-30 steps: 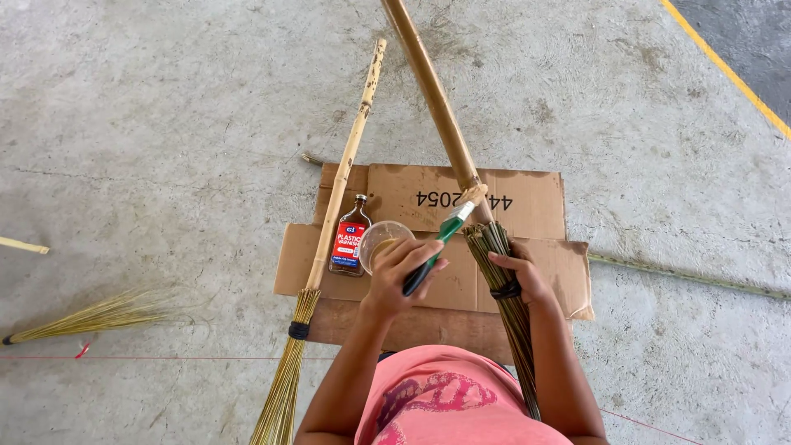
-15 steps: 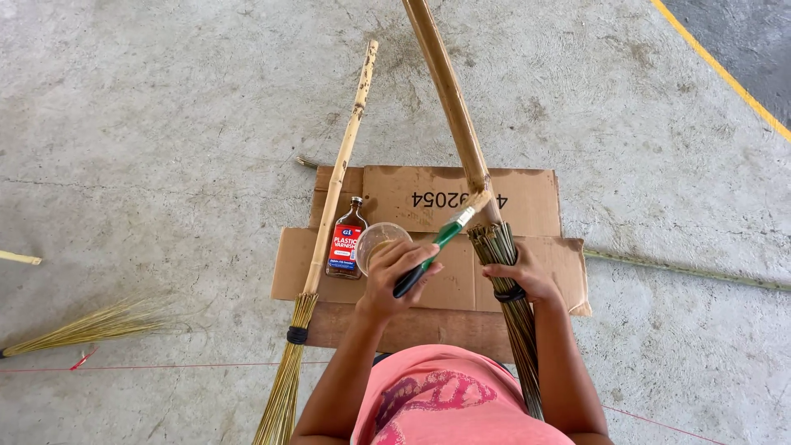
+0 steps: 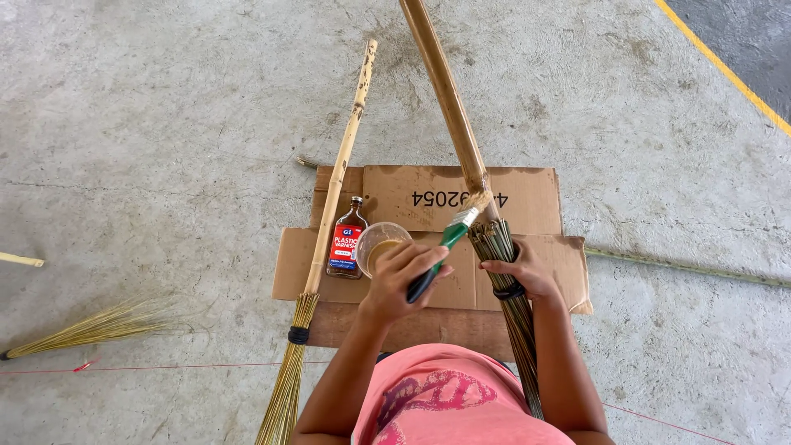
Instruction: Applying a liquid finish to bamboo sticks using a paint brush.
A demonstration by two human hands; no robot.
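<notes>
My left hand [image 3: 404, 276] is shut on a paintbrush [image 3: 449, 237] with a green and black handle. Its bristle tip touches the bamboo handle [image 3: 445, 99] of a stick broom, just above the bound bristles [image 3: 519, 346]. My right hand [image 3: 519, 272] grips this broom at its dark binding and holds it slanted up off the floor. A clear plastic cup [image 3: 377, 241] with amber liquid stands just beyond my left hand. Next to the cup is a small brown glass bottle [image 3: 348, 239] with a red label.
Flattened cardboard [image 3: 527, 194] lies on the concrete floor under the cup and bottle. A second broom [image 3: 338, 173] lies across its left side. A loose bundle of sticks [image 3: 91, 325] is at the left, a thin stick [image 3: 684, 265] at the right, and a yellow line [image 3: 725, 70] at the top right.
The far end of the held broom handle has swung slightly to the right. The brush tip stays at the same spot on the handle, and both hands keep their grips.
</notes>
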